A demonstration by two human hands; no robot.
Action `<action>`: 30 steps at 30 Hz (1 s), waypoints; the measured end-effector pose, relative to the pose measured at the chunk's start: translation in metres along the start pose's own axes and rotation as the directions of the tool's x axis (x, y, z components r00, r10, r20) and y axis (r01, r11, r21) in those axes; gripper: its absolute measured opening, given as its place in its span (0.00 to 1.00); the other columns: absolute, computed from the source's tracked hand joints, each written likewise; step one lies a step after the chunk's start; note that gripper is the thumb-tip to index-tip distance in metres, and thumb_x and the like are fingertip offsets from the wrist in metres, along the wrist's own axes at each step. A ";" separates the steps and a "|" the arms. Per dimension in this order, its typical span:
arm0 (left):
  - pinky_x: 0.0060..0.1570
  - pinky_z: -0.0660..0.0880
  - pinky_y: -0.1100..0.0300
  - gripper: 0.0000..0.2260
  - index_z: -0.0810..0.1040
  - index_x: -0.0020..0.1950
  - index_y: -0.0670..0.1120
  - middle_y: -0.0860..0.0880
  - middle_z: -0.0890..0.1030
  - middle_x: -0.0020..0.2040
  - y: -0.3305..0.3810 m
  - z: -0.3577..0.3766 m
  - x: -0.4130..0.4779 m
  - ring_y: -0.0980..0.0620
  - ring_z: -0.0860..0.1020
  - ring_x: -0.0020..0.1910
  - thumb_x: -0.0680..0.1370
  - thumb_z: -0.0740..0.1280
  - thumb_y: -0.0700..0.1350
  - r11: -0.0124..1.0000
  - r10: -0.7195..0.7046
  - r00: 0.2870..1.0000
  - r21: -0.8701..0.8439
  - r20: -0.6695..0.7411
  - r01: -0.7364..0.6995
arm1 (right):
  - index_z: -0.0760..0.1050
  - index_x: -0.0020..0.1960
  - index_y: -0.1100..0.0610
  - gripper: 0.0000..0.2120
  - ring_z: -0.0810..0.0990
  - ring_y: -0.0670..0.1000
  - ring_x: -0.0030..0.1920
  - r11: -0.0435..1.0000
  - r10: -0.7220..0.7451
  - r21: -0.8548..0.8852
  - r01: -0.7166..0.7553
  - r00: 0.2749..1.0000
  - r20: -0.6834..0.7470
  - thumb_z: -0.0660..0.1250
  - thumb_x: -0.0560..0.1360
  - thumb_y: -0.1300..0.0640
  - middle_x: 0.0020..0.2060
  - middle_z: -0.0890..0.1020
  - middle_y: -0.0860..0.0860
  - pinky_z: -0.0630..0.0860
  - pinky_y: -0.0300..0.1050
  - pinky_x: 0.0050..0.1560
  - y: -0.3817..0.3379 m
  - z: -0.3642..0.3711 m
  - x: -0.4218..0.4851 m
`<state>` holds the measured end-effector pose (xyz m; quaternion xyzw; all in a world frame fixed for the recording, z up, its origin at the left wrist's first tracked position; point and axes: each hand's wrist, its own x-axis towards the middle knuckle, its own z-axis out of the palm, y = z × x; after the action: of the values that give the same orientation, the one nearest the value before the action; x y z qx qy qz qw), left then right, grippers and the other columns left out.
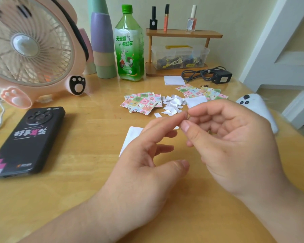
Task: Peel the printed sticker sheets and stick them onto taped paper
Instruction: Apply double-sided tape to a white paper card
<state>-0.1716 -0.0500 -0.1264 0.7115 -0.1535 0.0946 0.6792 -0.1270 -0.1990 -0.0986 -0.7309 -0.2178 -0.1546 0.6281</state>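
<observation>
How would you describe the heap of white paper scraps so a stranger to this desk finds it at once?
Start at the green bottle at the back of the table; come forward to two piles of colourful sticker sheets. The heap of scraps lies between them. Unlike those, it is plain white, small, loose bits.

1. Plain, pale cream wall at the back, smooth all over.
2. Light brown wooden table below, filling most of the view, shiny on top.
3. Small brown wooden shelf with two levels, standing at the far edge of the table, close to the wall.
4. White painted frame on the right, leaning in the wide view, just past the table's right side.
5. Soft daylight everywhere, with a pale glare on the tabletop near the back and only faint shadows.
</observation>
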 end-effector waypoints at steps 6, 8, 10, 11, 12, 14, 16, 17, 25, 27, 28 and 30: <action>0.60 0.74 0.58 0.30 0.78 0.69 0.56 0.53 0.78 0.63 -0.001 0.000 0.001 0.53 0.75 0.63 0.69 0.71 0.36 1.000 0.003 1.000 -0.001 -0.003 -0.003 | 0.80 0.44 0.50 0.05 0.83 0.53 0.36 0.998 0.041 0.051 -0.043 0.998 0.036 0.74 0.69 0.57 0.38 0.85 0.50 0.72 0.33 0.30 0.001 -0.001 0.002; 0.60 0.74 0.58 0.30 0.78 0.69 0.56 0.53 0.78 0.63 -0.001 0.000 0.001 0.53 0.75 0.63 0.68 0.72 0.36 1.000 -0.001 1.000 -0.008 -0.002 0.001 | 0.79 0.44 0.50 0.06 0.83 0.53 0.36 0.997 0.052 0.050 -0.054 0.998 0.044 0.74 0.69 0.57 0.38 0.85 0.50 0.72 0.35 0.30 0.002 -0.001 0.002; 0.61 0.74 0.58 0.30 0.78 0.69 0.56 0.53 0.78 0.63 -0.001 0.000 0.001 0.53 0.75 0.63 0.68 0.72 0.36 1.000 -0.007 1.000 -0.012 0.001 0.007 | 0.79 0.44 0.50 0.06 0.83 0.53 0.35 0.998 0.051 0.041 -0.053 0.998 0.042 0.74 0.69 0.56 0.38 0.85 0.50 0.72 0.37 0.29 0.002 -0.001 0.002; 0.61 0.74 0.58 0.31 0.78 0.69 0.56 0.54 0.78 0.64 -0.001 0.000 0.001 0.53 0.75 0.63 0.68 0.72 0.36 1.000 -0.009 1.000 -0.011 0.003 0.009 | 0.78 0.44 0.50 0.06 0.83 0.53 0.35 0.998 0.049 0.040 -0.051 0.998 0.038 0.74 0.69 0.56 0.38 0.85 0.50 0.72 0.37 0.29 0.002 0.000 0.002; 0.61 0.74 0.58 0.31 0.78 0.69 0.56 0.54 0.78 0.64 -0.001 0.001 0.001 0.53 0.75 0.64 0.68 0.72 0.36 1.000 -0.011 1.000 -0.010 0.004 0.011 | 0.78 0.43 0.51 0.06 0.83 0.54 0.35 0.998 0.046 0.036 -0.047 0.998 0.033 0.74 0.69 0.56 0.37 0.84 0.50 0.72 0.38 0.29 0.002 0.000 0.002; 0.61 0.74 0.57 0.31 0.77 0.70 0.56 0.55 0.78 0.66 -0.001 0.001 0.001 0.53 0.75 0.64 0.68 0.72 0.37 1.000 -0.016 1.000 -0.009 0.007 0.017 | 0.78 0.42 0.51 0.05 0.83 0.55 0.35 0.999 0.040 0.017 -0.041 0.999 0.023 0.74 0.70 0.56 0.36 0.83 0.50 0.72 0.40 0.29 0.003 0.000 0.002; 0.61 0.74 0.57 0.31 0.76 0.70 0.56 0.55 0.78 0.66 -0.002 0.001 0.001 0.53 0.75 0.65 0.68 0.72 0.37 1.000 -0.025 1.000 -0.015 0.007 0.025 | 0.78 0.42 0.51 0.06 0.83 0.54 0.35 0.999 0.045 0.015 -0.046 0.999 0.014 0.75 0.69 0.56 0.36 0.83 0.50 0.72 0.39 0.30 0.003 0.001 0.002; 0.61 0.74 0.57 0.32 0.76 0.70 0.56 0.55 0.78 0.66 -0.002 0.001 0.001 0.53 0.75 0.64 0.68 0.72 0.37 0.999 -0.029 1.000 -0.019 0.005 0.029 | 0.78 0.43 0.51 0.07 0.83 0.54 0.35 0.998 0.048 0.029 -0.048 0.999 0.010 0.75 0.69 0.56 0.36 0.84 0.50 0.72 0.38 0.30 0.003 0.001 0.002; 0.59 0.74 0.58 0.32 0.77 0.70 0.56 0.54 0.79 0.65 -0.001 0.001 0.002 0.54 0.76 0.63 0.68 0.71 0.37 0.997 -0.060 0.998 -0.038 0.004 0.061 | 0.80 0.44 0.48 0.06 0.84 0.53 0.36 0.999 0.033 -0.031 -0.033 0.999 0.005 0.74 0.69 0.55 0.39 0.85 0.49 0.72 0.38 0.31 0.003 0.001 0.002; 0.59 0.75 0.57 0.31 0.78 0.70 0.57 0.54 0.79 0.65 -0.001 0.001 0.001 0.54 0.77 0.62 0.68 0.71 0.37 0.996 -0.070 0.998 -0.046 0.002 0.070 | 0.80 0.43 0.48 0.06 0.84 0.53 0.36 0.999 0.035 -0.036 -0.035 0.999 -0.002 0.75 0.69 0.55 0.39 0.85 0.49 0.72 0.38 0.31 0.004 0.001 0.003; 0.59 0.75 0.57 0.31 0.78 0.70 0.57 0.54 0.79 0.64 -0.001 0.000 0.001 0.54 0.77 0.62 0.68 0.71 0.37 0.996 -0.076 0.997 -0.054 0.002 0.076 | 0.79 0.42 0.48 0.06 0.84 0.53 0.36 0.999 0.034 -0.040 -0.034 0.999 -0.003 0.75 0.69 0.55 0.38 0.85 0.49 0.72 0.38 0.31 0.004 0.001 0.003; 0.59 0.75 0.56 0.31 0.79 0.69 0.58 0.54 0.80 0.64 -0.001 0.000 0.001 0.53 0.77 0.62 0.67 0.71 0.37 0.993 -0.092 0.996 -0.074 0.007 0.092 | 0.79 0.42 0.48 0.05 0.84 0.53 0.35 0.999 0.031 -0.041 -0.031 1.000 -0.003 0.75 0.68 0.55 0.38 0.85 0.48 0.72 0.39 0.31 0.004 0.001 0.002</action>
<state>-0.1703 -0.0499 -0.1268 0.6921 -0.1253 0.0563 0.7086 -0.1229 -0.1983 -0.1010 -0.7467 -0.2025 -0.1501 0.6155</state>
